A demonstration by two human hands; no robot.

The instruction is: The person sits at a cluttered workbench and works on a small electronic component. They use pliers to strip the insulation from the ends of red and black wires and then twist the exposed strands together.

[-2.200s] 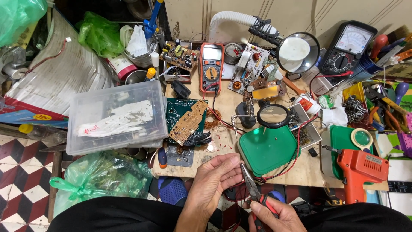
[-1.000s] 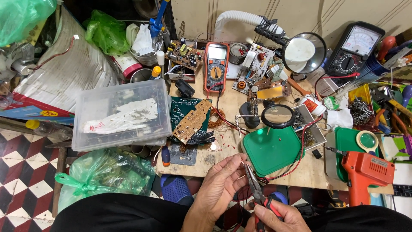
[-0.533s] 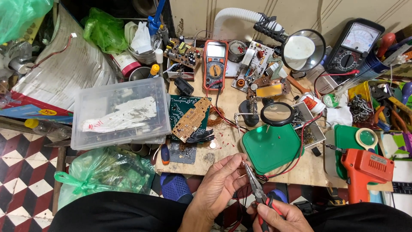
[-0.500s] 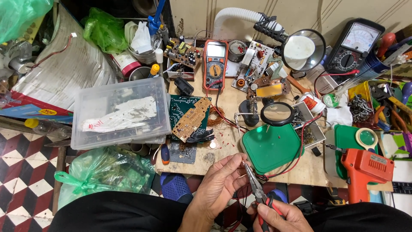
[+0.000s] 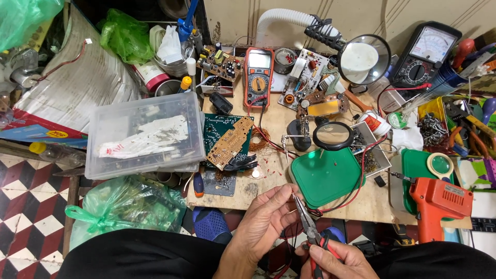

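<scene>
1. Head view, looking down over a crowded wooden workbench (image 5: 268,124) toward the lap.
2. Right hand (image 5: 336,261), low in frame, clamped around red-handled needle-nose pliers (image 5: 308,227), thin steel tips aimed up toward the left thumb.
3. Left hand (image 5: 266,222), just beside, fingers pinched together at the plier tips; whatever sits between them too small to tell.
4. Pliers: stiff, light, likely slippery on bare steel; best gripped on the red sleeves. Thin red wires (image 5: 356,186) trailing nearby, soft, easily snagged.
5. Bench edge just above the hands, green plastic lid (image 5: 325,175) touching it.
6. Open room only over the lap; orange glue gun (image 5: 439,201) right, clear plastic box (image 5: 144,134) left.
</scene>
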